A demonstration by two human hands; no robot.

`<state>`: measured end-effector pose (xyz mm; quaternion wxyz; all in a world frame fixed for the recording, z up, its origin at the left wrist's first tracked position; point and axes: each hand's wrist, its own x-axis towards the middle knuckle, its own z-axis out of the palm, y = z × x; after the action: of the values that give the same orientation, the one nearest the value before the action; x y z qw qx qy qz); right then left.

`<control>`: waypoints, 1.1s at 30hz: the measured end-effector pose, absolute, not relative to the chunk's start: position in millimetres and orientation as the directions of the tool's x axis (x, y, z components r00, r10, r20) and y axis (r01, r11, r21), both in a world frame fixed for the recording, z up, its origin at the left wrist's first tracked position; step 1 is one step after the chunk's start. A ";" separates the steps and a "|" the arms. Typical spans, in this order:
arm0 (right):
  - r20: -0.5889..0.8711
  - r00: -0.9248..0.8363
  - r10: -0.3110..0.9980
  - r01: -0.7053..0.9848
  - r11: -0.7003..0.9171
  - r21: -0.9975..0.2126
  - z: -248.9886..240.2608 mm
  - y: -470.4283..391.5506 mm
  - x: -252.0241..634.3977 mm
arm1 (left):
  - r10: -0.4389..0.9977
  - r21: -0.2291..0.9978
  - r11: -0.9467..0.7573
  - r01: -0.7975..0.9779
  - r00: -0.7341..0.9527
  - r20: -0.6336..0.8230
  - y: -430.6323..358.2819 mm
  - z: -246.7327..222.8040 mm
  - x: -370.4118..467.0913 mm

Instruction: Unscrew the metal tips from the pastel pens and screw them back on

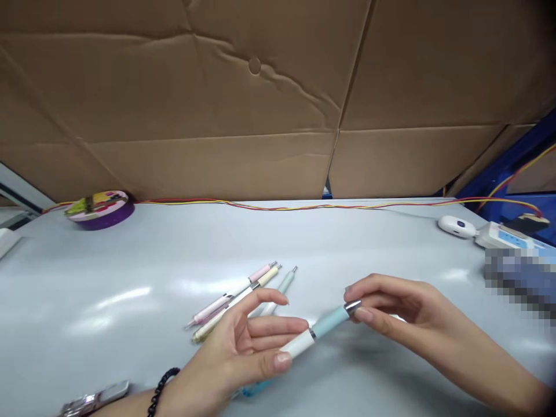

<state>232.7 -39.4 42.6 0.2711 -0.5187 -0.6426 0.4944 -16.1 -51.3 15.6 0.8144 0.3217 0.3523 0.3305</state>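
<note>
At lower center, my left hand [264, 341] loosely grips a blue-and-white pen [332, 321]; my right [369, 301] pinches its silver end.

You seem to be at a workstation, perhaps in a workshop or small factory: a smooth grey table [165, 249], creased brown cardboard [182, 87] standing as a wall behind it, a blue metal frame [499, 179], red and yellow wires [269, 207] along the back edge, and a power strip [506, 237].

Brown creased cardboard [208, 104] looks matt, the pale tabletop [165, 249] smooth and glossy, the pen tip [353, 306] shiny metal.
</note>
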 end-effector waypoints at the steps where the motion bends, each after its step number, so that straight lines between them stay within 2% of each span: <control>1: -0.163 -0.315 0.935 0.404 -0.023 -0.915 42.6 -39.2 232.6 | 0.764 0.758 0.572 -0.313 0.540 -0.354 -51.4 15.1 -16.2; 12: -0.109 -0.345 0.932 0.445 0.060 -0.893 40.5 -39.0 233.1 | 0.750 0.768 0.556 -0.317 0.591 -0.298 -52.7 12.9 -18.4; 15: -0.006 -0.388 0.922 0.480 0.196 -0.855 39.6 -38.4 234.4 | 0.745 0.777 0.548 -0.310 0.604 -0.285 -52.3 12.9 -18.1; 19: 0.155 -0.534 0.831 0.509 0.462 -0.726 36.6 -35.8 239.8 | 0.738 0.830 0.494 -0.260 0.630 -0.242 -51.7 11.1 -18.1; 23: 0.152 -0.674 0.722 0.517 0.609 -0.601 33.9 -33.7 241.6 | 0.739 0.875 0.445 -0.192 0.631 -0.237 -53.5 11.5 -18.7; 26: 0.127 -0.664 0.736 0.536 0.588 -0.605 38.5 -35.6 240.8 | 0.737 0.885 0.431 -0.177 0.636 -0.231 -55.1 13.7 -18.5; 31: 0.028 -0.589 0.808 0.545 0.423 -0.724 52.7 -40.6 242.4 | 0.747 0.884 0.424 -0.196 0.628 -0.219 -54.4 14.9 -16.9; 33: 0.028 -0.604 0.796 0.544 0.438 -0.716 53.0 -40.9 242.8 | 0.748 0.889 0.413 -0.200 0.630 -0.206 -54.0 14.6 -16.0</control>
<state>242.8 -40.9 53.0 0.1844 -0.4049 -0.8276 0.3421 -16.0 -54.0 14.6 0.7831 0.4494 0.3054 0.3026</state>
